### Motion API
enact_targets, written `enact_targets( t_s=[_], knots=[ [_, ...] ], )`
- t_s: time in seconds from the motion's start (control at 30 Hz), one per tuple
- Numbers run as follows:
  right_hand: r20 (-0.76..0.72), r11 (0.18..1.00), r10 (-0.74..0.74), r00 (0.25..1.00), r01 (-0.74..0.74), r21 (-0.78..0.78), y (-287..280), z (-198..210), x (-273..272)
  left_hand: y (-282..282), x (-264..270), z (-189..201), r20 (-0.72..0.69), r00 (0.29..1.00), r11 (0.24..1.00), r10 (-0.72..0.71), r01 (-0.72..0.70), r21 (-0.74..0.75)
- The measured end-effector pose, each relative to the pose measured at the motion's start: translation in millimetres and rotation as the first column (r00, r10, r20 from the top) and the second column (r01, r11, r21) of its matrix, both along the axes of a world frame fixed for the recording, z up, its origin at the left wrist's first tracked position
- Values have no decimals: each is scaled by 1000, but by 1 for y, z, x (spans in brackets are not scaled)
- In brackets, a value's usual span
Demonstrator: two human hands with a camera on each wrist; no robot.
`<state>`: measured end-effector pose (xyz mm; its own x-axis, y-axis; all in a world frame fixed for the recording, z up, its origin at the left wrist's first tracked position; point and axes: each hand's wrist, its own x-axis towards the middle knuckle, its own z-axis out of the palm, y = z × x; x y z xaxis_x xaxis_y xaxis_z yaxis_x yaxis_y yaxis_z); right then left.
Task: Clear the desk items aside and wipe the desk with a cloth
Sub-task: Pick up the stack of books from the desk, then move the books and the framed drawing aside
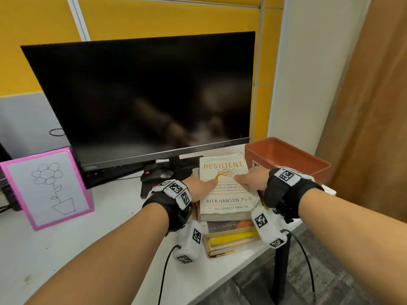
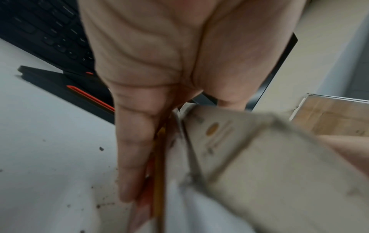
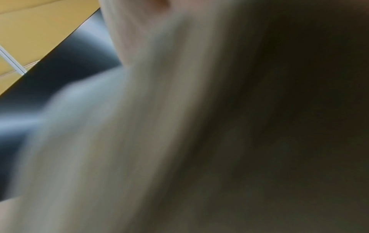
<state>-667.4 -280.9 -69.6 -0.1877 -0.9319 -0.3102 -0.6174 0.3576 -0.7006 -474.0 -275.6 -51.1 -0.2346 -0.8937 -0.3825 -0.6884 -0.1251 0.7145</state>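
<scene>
1. A pink-framed whiteboard [image 1: 47, 187] with a flower drawn in a pot is seen propped at the left of the white desk [image 1: 66, 245], tilted back against dark equipment behind it.
2. A black monitor [image 1: 141, 95], screen dark, is seen behind the middle of the desk; a black mouse [image 1: 156, 173] with a red mark lies on its stand base.
3. In the left wrist view a black keyboard [image 2: 46, 30] is seen beyond the palm, and dark crumbs [image 2: 100, 149] are scattered on the desk surface.
4. The left hand [image 1: 199, 187] is laid against the left side of a stack of books [image 1: 229, 227] at the right end of the desk. Its thumb is placed on the cover of the top book [image 1: 226, 188]; in the wrist view the fingers [image 2: 131, 149] are seen pressed along the left edges of the books below. The stack is thus grasped from this side.
5. The top book, cream with the title "RESILIENT", lies square on the stack near the desk's front right corner. Whether the stack is lifted or rests on the desk cannot be told.
6. The right hand [image 1: 253, 180] is set on the right side of the stack, thumb on the cover, almost touching the left thumb. Its fingers are hidden below the book edge; the right wrist view is blurred, so the grip is judged from the thumb only.
7. A terracotta-coloured planter box [image 1: 286, 159] stands just behind and to the right of the books, beside the wall.
</scene>
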Motion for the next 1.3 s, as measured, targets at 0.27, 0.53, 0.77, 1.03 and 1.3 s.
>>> enact_targets(
  t_s=[0.27, 0.53, 0.77, 1.03, 1.3],
  knots=[
    [-183, 998, -9, 983, -4, -67, 33, 60, 31, 21, 29, 28, 32, 987, 982, 159, -154, -109],
    [-648, 965, -50, 760, -131, -228, 68, 121, 134, 69, 155, 70, 300, 910, 916, 286, -168, -363],
    [-515, 798, 373, 772, -550, -246, 106, 146, 242, 108, 263, 71, 397, 801, 863, 448, -272, -426],
    [-194, 827, 513, 836, -542, -152, 60, 98, 351, 124, 354, 58, 576, 644, 857, 504, -291, -425],
    [150, 948, 307, 940, -289, -131, -28, 37, 412, 100, 410, 36, 702, 504, 864, 502, -332, -379]
  ],
)
